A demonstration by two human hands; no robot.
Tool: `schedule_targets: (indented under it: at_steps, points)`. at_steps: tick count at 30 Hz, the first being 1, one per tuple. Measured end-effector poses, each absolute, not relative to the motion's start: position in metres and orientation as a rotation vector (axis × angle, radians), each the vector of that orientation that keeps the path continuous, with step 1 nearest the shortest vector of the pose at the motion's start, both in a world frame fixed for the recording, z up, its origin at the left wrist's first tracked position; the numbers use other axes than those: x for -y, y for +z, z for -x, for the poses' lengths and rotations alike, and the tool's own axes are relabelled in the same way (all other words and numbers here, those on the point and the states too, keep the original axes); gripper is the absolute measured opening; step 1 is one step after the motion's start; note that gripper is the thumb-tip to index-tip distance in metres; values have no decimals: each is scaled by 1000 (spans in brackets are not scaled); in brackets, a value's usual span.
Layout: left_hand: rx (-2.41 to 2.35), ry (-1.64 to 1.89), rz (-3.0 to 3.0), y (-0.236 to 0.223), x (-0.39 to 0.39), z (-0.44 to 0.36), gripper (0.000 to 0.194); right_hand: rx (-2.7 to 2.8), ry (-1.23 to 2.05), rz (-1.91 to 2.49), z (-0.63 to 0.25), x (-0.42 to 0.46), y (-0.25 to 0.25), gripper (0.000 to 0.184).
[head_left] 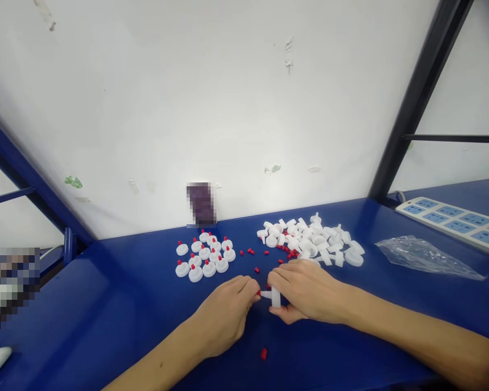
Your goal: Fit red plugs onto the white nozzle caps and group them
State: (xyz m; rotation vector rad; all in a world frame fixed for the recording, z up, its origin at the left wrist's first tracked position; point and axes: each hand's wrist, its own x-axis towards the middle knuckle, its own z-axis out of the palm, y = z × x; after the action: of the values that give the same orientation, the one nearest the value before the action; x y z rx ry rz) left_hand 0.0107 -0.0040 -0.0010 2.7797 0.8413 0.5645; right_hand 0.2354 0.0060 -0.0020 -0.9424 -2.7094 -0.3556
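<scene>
My right hand (299, 290) grips a white nozzle cap (276, 297) by its wide round base, its thin spout pointing left. Pinched in my left hand (232, 307) is a small red tip cap (259, 293), which meets the end of that spout. How far the tip sits over the spout is hidden by my fingers. Beyond my left hand stands a group of white nozzle caps with red tips (204, 252), most of them upright. Past my right hand lies a heap of white nozzle caps (315, 239) without red tips on those I can make out.
Loose red tips (291, 253) are scattered by the heap, and one red tip (263, 354) lies near the front. A clear plastic bag (427, 256) and a power strip (452, 220) are at right. A wall backs the blue table (118, 293); a blurred dark object (202, 203) leans there.
</scene>
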Motion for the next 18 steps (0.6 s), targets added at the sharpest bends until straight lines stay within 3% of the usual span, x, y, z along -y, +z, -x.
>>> schedule_targets:
  at_steps: [8,13,18]
  points:
    - [-919,721,-2816,-8,13,-15,28,2759,209,1173,-224,6,20,24]
    - [-897,861,-2873,-9,15,-16,30,2567,665,1059,-225,13,30,19]
    - [-901,992,-2897,-10,14,-17,28,2440,752,935,-224,14,25,28]
